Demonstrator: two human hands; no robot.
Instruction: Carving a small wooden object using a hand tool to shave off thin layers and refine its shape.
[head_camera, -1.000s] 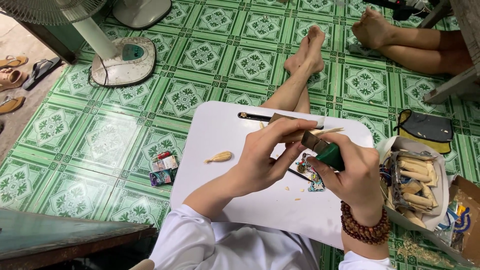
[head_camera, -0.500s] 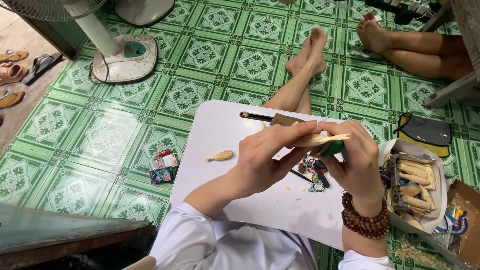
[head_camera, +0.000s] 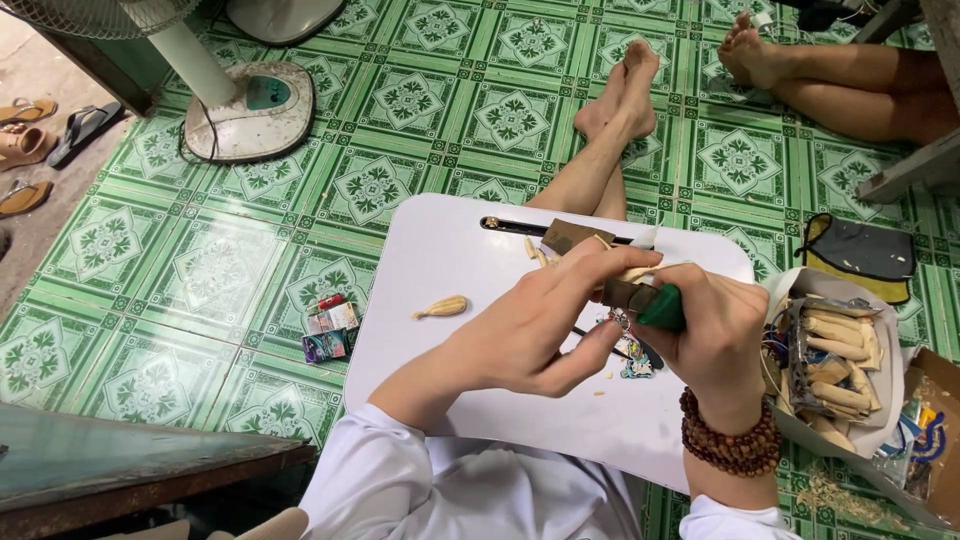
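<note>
Two hands work a pale wood piece over a white lap tray.

The left hand (head_camera: 540, 325) pinches the pale wood piece (head_camera: 645, 271) between its fingertips, above the white tray (head_camera: 450, 250). At three o'clock of it, touching, the right hand (head_camera: 715, 335) is clenched round a green-handled tool (head_camera: 655, 303). A small carved piece (head_camera: 442, 307) lies at nine o'clock; a bag of wooden blanks (head_camera: 835, 365) sits at three.

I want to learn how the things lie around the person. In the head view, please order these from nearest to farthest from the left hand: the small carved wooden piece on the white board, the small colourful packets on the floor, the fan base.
1. Carved wooden piece: on the white board, just left of the left hand.
2. Colourful packets: on the green tiled floor, beside the board's left edge.
3. Fan base: far upper left on the tiles.
</note>
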